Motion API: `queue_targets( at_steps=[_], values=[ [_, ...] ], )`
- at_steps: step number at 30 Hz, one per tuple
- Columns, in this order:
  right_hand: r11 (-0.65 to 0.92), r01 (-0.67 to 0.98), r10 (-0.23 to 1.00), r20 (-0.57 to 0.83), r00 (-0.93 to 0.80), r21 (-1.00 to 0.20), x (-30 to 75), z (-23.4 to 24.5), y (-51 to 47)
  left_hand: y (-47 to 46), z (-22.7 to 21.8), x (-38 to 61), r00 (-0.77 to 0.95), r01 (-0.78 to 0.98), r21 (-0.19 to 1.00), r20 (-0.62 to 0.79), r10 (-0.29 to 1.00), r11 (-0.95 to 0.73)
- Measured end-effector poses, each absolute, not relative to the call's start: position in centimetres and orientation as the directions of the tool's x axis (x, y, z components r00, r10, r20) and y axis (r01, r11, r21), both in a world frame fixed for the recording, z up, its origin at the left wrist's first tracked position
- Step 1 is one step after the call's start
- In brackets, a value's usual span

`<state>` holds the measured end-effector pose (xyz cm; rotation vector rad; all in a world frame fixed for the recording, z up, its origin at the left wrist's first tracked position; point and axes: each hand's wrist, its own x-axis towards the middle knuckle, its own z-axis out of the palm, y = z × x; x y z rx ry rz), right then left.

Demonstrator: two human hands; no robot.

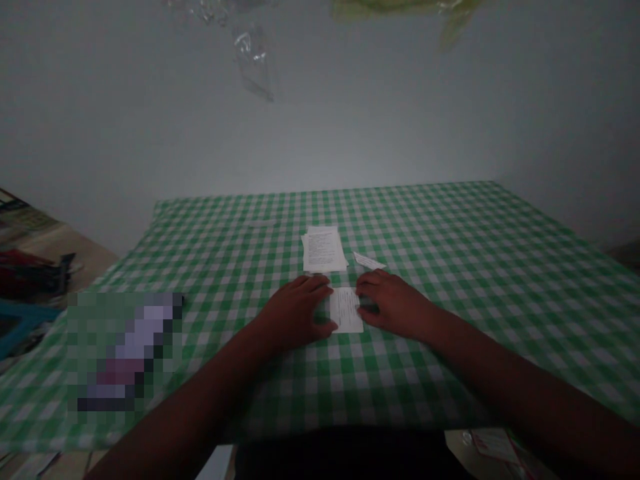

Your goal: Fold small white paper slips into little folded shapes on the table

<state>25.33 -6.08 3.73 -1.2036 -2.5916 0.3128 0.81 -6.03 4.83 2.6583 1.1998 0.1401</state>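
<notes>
White paper slip (pixel 346 310) touched by left hand (pixel 295 313) and right hand (pixel 393 303).

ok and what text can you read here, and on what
Stack of white printed paper sheets: lines of print, too small to read
Small white rectangular paper slip: printed lines, too small to read
Narrow white paper strip: too small to read
Pixelated rectangular patch: too blurred to read
Nothing is legible.

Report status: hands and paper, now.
Left hand and right hand at either side of paper slip. Paper stack and paper scrap just beyond, on checked tablecloth.
</notes>
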Motion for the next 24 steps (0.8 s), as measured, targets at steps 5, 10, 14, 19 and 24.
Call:
queue_targets(
  at_steps=[5, 10, 14, 19, 24],
  values=[
    [0.6, 0.747, 0.8, 0.18, -0.573, -0.288, 24.9, 2.8, -4.6, -6.0, 4.7, 0.9, 0.669, 0.717, 0.249, 0.015, 0.743, -0.651],
    [0.584, 0.769, 0.812, 0.202, -0.548, -0.26, 24.7, 2.5, -3.9, -5.9, 4.7, 0.9, 0.678, 0.704, 0.261, 0.026, 0.734, -0.66],
    [0.584, 0.775, 0.811, 0.202, -0.549, -0.241, 24.7, 2.6, -3.9, -5.4, 4.2, 0.3, 0.687, 0.681, 0.299, 0.055, 0.725, -0.668],
    [0.584, 0.771, 0.811, 0.198, -0.55, -0.254, 24.7, 2.6, -4.1, -4.6, 4.1, -0.6, 0.697, 0.635, 0.376, 0.098, 0.71, -0.675],
    [0.584, 0.768, 0.812, 0.206, -0.547, -0.263, 24.8, 2.5, -4.1, -5.3, 4.5, 0.8, 0.741, 0.545, 0.392, 0.189, 0.644, -0.741]
  ],
)
